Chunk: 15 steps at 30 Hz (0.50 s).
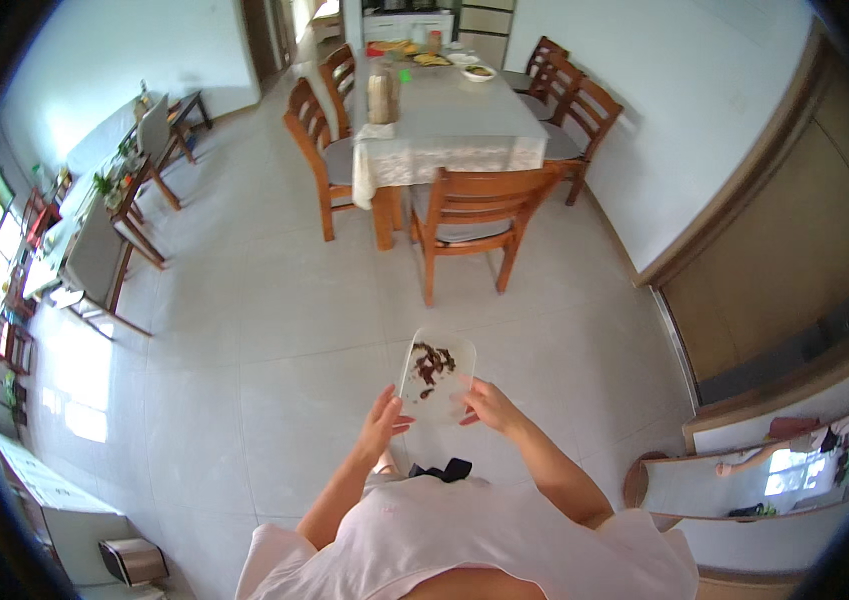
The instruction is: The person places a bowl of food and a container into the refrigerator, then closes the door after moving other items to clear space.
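Observation:
Between my two hands is a clear plastic container (439, 414), held out in front of my body above the tiled floor. Dark brown pieces (432, 363), which look like food, lie scattered in its far part; what they are exactly is hard to tell. My left hand (383, 421) grips the near left side, thumb up along the wall. On the near right side, my right hand (488, 405) holds the wall, with some fingers seen through or under the plastic.
Ahead stands a dining table (462, 112) with a pale cloth, carrying dishes. A wooden chair (481, 206) is at its near end, others along both sides. A long side table (79, 202) is on the left. To the right are a brown door (777, 247) and a mirror (754, 480).

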Tool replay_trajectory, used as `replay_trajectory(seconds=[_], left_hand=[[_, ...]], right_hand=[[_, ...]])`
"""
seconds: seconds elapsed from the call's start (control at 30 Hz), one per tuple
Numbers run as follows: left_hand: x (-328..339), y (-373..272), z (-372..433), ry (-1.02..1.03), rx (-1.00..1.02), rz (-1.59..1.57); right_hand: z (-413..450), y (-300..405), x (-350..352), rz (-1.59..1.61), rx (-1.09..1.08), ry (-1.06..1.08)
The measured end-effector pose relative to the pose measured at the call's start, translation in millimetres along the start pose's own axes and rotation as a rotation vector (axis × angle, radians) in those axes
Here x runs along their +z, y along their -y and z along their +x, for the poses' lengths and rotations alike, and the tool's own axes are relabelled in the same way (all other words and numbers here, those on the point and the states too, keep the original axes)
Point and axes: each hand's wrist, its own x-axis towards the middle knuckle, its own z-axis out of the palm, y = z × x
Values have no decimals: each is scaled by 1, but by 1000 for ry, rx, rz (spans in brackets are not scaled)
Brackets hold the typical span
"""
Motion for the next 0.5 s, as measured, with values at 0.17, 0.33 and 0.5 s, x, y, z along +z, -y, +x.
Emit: replay_trajectory(seconds=[0.17, 0.33, 0.5], left_hand=[[-124, -50, -9, -141, 116, -71], [-213, -85, 8, -354, 132, -39], [-260, -114, 78, -420, 147, -155]], right_hand=[[102, 56, 74, 206, 97, 9], [204, 114, 98, 248, 57, 31], [320, 159, 95, 260, 70, 0]])
